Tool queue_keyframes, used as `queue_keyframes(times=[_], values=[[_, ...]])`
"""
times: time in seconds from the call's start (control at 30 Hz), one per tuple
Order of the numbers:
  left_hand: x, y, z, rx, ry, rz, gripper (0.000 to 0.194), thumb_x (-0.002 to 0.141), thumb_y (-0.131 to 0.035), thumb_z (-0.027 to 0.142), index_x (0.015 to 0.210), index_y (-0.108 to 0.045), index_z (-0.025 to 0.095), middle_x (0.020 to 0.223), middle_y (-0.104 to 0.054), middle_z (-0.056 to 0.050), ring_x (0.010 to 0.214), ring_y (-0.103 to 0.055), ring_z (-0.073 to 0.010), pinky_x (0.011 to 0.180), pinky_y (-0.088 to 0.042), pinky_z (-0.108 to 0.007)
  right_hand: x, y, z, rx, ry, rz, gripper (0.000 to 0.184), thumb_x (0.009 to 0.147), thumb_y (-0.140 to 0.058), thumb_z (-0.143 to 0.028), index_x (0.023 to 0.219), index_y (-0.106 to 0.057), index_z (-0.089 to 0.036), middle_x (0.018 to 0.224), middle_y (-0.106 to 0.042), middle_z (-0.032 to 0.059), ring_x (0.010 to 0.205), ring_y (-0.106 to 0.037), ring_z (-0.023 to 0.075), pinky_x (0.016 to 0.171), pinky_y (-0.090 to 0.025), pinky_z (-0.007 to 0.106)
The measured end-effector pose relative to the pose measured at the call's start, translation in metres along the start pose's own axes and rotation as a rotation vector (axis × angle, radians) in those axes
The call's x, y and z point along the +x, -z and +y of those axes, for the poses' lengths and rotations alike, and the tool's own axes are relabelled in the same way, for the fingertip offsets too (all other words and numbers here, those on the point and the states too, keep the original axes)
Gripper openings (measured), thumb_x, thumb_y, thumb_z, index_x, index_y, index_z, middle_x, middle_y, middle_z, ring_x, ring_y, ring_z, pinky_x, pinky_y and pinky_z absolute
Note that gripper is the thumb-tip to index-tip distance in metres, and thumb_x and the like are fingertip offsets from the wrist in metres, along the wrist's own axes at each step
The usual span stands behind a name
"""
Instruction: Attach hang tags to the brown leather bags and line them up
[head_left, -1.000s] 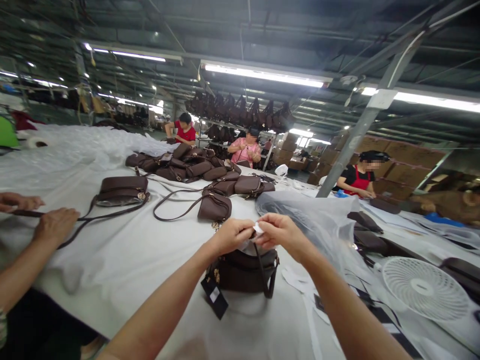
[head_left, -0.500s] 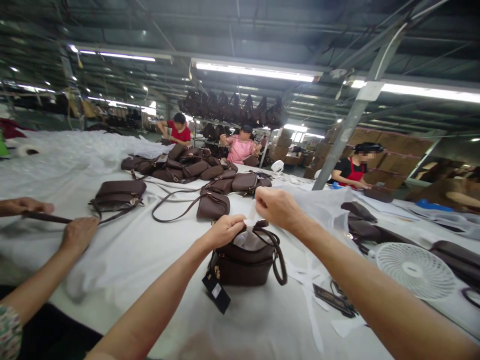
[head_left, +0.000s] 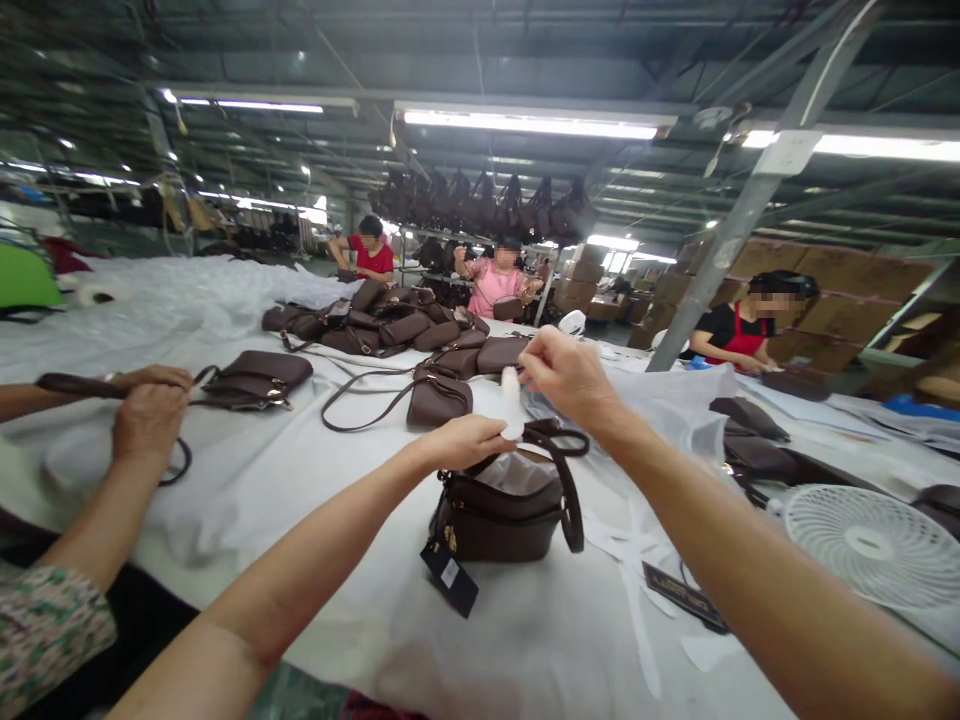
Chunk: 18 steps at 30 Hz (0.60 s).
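A dark brown handbag (head_left: 499, 528) stands upright on the white-covered table in front of me, its top open and white lining or stuffing (head_left: 525, 474) showing inside. From its left side hangs a black tag (head_left: 450, 580); a looped strap (head_left: 570, 490) arches at its right. Over the bag's mouth, my left hand (head_left: 469, 442) is closed, fingertips pinching the lower end of a thin white strip (head_left: 512, 402). Higher and to the right, my right hand (head_left: 566, 375) pinches at the strip's upper end. Whether the left fingers also grip the bag's edge is hidden.
A co-worker's hands (head_left: 150, 410) hold a strap at left, beside another brown bag (head_left: 259, 380). Brown bags (head_left: 390, 325) are piled ahead. At right are a white fan (head_left: 870, 545), a black tag (head_left: 682, 595) and paper scraps. A slanted metal post (head_left: 720, 250) rises behind.
The white strip now stretches upward between my hands, clear of the bag's mouth. My right hand sits a little higher. At left, the co-worker's hands have come together on the strap.
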<state>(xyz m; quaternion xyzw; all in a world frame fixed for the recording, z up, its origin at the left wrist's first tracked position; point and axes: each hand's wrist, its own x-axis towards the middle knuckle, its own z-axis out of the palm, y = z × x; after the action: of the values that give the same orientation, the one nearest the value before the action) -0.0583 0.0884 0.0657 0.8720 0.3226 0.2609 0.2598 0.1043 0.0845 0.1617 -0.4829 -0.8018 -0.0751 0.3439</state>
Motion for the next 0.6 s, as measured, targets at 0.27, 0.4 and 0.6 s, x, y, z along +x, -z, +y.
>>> queue_keyframes(times=[0.27,0.4,0.6], values=[[0.015,0.024,-0.009,-0.064,-0.045,-0.143,0.02,0.087,-0.053,0.028,0.073,-0.06,0.016,0.065,-0.052,0.003,0.062,-0.047,-0.0126,0.057,-0.035,-0.021,-0.053,-0.017,-0.002,-0.559,0.084,-0.45,0.026,0.082,-0.063,-0.039,0.093,-0.061,-0.015,0.095,-0.068,0.0138,0.083,-0.065,0.0268,0.06,-0.035,0.029],[-0.008,0.02,0.014,0.122,-0.051,0.337,0.011,0.085,-0.059,0.028,0.087,-0.062,0.018,0.084,-0.062,-0.003,0.078,-0.056,-0.0174,0.071,-0.043,-0.025,-0.046,-0.019,0.013,-0.291,0.083,-0.574,0.008,0.084,-0.054,-0.021,0.087,-0.062,-0.018,0.087,-0.069,0.0083,0.077,-0.063,0.0207,0.06,-0.035,0.027],[-0.061,-0.054,0.04,0.292,-0.192,0.485,0.021,0.094,-0.04,0.018,0.101,-0.061,0.016,0.094,-0.066,-0.009,0.087,-0.061,-0.0198,0.08,-0.049,-0.031,-0.03,-0.01,0.038,0.468,-0.051,-0.923,0.014,0.083,-0.053,-0.033,0.084,-0.059,-0.02,0.064,-0.051,-0.0041,0.056,-0.051,0.0117,0.049,-0.04,0.021]])
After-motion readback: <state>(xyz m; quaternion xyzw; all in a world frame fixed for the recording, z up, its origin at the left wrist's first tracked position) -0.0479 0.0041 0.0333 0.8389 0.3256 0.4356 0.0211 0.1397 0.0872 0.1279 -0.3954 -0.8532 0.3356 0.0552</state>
